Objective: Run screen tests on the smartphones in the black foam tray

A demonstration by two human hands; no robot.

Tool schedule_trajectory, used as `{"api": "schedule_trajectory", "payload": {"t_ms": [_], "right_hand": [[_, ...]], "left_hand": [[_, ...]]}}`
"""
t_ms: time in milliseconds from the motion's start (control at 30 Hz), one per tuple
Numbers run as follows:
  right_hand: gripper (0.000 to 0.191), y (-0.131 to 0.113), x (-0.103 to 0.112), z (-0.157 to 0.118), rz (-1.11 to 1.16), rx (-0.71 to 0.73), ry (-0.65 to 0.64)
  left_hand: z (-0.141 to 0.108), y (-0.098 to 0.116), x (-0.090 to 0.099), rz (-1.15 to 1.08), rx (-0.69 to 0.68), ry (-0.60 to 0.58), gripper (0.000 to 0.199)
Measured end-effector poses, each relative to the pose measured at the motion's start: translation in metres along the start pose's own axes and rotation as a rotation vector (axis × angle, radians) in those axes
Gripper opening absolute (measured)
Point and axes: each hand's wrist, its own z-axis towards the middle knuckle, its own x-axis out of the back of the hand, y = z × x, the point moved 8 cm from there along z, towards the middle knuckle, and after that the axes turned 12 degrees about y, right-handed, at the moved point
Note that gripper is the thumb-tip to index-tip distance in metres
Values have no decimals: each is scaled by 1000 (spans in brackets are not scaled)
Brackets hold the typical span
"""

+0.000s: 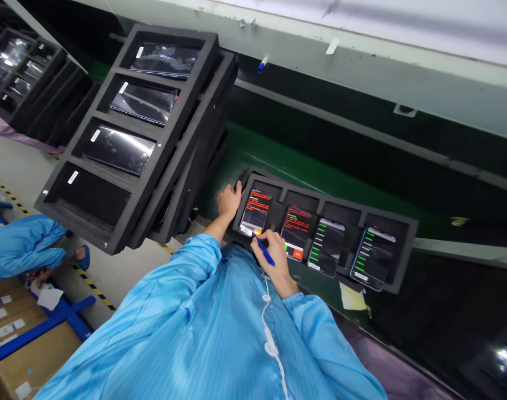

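My right hand point(277, 264) is closed around a blue pen point(265, 250). The pen's tip is at the lower edge of the leftmost smartphone point(257, 208), which shows red text and an orange button. My left hand point(229, 201) grips the left end of the black foam tray point(407, 250) holding the phones. A second phone point(297, 225) with red text lies right of the first. Further right, a third phone point(326, 247) and another phone point(372, 255) show green and white lines.
Stacked black foam trays point(153, 144) with dark-screened phones rise at the left. A yellow paper note point(352, 297) lies below the phone tray on the green bench point(253, 144). A shelf edge point(362, 66) crosses above. Another person's blue sleeve point(24, 239) is at far left, over cardboard boxes point(40, 355).
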Motion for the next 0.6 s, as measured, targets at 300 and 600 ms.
{"api": "schedule_trajectory", "payload": {"t_ms": [300,600], "right_hand": [[16,-3,0,-1,18,-3,-13],[19,-5,4,1,24,-18,-11]], "left_hand": [[-2,4,4,6,-17,1,63],[-1,3,3,-11,-8,1,65]]}}
